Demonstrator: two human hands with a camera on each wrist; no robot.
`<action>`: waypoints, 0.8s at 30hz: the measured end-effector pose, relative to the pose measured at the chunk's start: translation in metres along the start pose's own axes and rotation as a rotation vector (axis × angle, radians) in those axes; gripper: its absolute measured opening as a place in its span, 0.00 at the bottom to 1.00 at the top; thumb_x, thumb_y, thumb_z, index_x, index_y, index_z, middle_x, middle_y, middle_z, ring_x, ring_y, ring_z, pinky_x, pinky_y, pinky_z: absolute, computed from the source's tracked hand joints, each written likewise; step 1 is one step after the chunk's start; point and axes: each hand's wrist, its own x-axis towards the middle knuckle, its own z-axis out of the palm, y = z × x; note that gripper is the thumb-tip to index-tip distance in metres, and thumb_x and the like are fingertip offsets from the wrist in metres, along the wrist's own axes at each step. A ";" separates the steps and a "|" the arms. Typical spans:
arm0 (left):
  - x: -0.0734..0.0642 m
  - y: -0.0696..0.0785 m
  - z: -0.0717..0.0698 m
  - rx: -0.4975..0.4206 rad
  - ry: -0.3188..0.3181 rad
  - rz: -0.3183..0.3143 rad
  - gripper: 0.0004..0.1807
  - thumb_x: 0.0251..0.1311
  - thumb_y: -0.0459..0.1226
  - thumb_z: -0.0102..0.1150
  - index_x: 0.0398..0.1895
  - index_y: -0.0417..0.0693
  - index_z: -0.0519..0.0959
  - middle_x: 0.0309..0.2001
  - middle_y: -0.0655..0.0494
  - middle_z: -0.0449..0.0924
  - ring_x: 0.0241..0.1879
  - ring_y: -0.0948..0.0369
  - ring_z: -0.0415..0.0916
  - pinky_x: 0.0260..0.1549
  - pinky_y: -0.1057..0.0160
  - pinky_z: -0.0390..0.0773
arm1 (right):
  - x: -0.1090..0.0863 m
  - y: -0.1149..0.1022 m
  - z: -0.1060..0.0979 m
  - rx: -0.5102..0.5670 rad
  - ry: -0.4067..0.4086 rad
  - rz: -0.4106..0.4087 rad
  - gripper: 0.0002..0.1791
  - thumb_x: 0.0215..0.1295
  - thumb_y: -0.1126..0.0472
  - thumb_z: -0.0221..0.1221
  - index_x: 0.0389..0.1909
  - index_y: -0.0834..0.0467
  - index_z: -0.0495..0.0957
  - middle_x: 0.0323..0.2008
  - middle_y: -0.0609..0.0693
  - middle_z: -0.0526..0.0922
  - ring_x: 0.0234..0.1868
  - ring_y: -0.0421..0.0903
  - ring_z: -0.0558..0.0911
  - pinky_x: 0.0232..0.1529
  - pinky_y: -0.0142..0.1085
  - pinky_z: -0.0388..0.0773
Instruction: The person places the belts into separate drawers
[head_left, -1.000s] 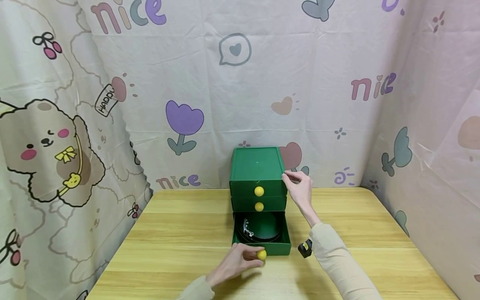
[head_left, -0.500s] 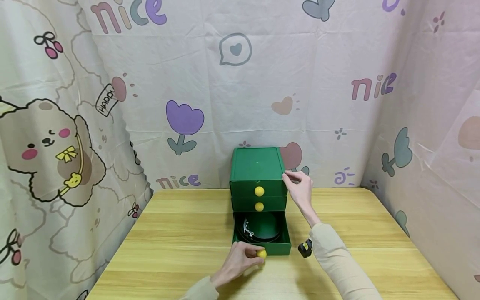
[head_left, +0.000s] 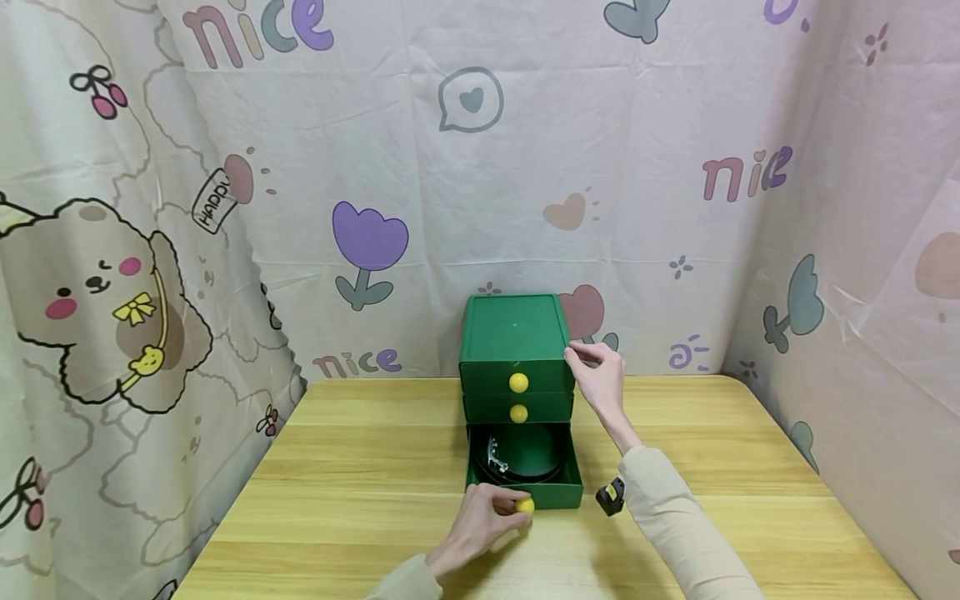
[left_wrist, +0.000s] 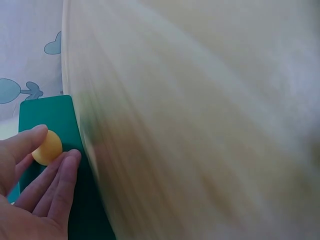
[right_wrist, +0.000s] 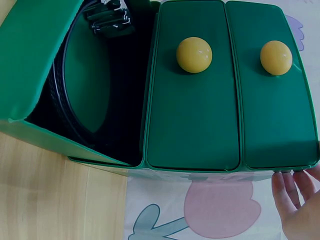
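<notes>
A green drawer cabinet has its bottom drawer pulled out and the two upper drawers closed. Coiled inside the bottom drawer is a black belt with a silver buckle. My left hand pinches that drawer's round yellow knob between thumb and fingers. At the cabinet's upper right edge, my right hand touches the side with its fingertips; the right wrist view shows these fingers fairly straight against the side wall.
A small black and yellow tape measure lies on the wooden table, right of the drawer and beside the right sleeve. Behind the cabinet hangs a printed curtain. In the left wrist view, a blurred pale cloth covers most of the picture.
My left hand has shifted slightly to the right at the knob, and the bottom drawer's front has edged a little toward the cabinet. My right hand keeps its place.
</notes>
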 end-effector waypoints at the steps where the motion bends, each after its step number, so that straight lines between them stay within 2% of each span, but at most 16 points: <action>1: 0.000 0.000 0.000 0.000 0.004 0.001 0.14 0.55 0.36 0.74 0.45 0.42 0.89 0.35 0.50 0.91 0.31 0.69 0.86 0.31 0.74 0.83 | 0.000 0.000 0.000 0.000 0.000 -0.001 0.11 0.61 0.66 0.67 0.44 0.63 0.89 0.40 0.64 0.87 0.30 0.19 0.77 0.34 0.17 0.75; 24: 0.002 0.001 0.004 0.057 0.075 0.000 0.14 0.53 0.34 0.73 0.45 0.43 0.89 0.34 0.50 0.91 0.31 0.68 0.86 0.32 0.73 0.82 | -0.001 -0.002 0.000 -0.013 0.000 -0.005 0.11 0.61 0.66 0.67 0.44 0.64 0.88 0.40 0.64 0.88 0.29 0.17 0.76 0.34 0.16 0.74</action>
